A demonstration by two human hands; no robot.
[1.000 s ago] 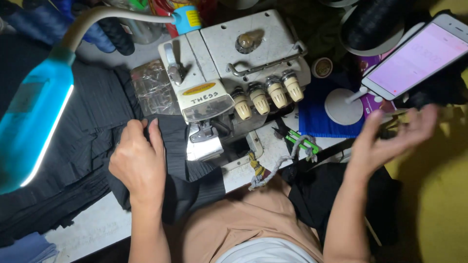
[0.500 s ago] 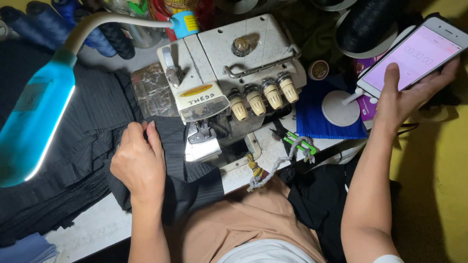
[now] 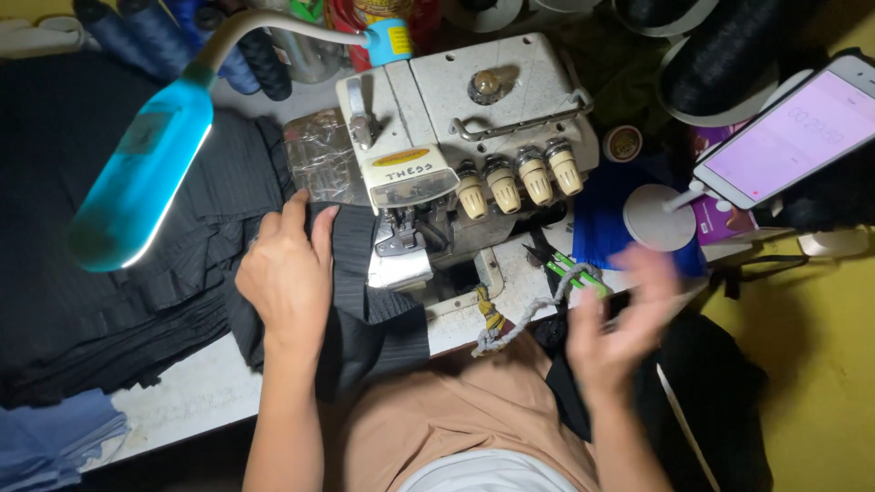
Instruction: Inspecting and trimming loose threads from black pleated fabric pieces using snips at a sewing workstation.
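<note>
Black striped fabric [image 3: 369, 310] flat beneath left hand [image 3: 287, 273] fingers [image 3: 293, 211], beside sewing machine [image 3: 456, 155].

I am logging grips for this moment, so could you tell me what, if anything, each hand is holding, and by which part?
The left hand presses flat on the black fabric beside the presser foot rather than gripping it. The right hand is blurred and appears empty.

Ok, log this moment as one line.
left hand: flat on black fabric by overlock machine | right hand: blurred, empty, above green snips
</note>
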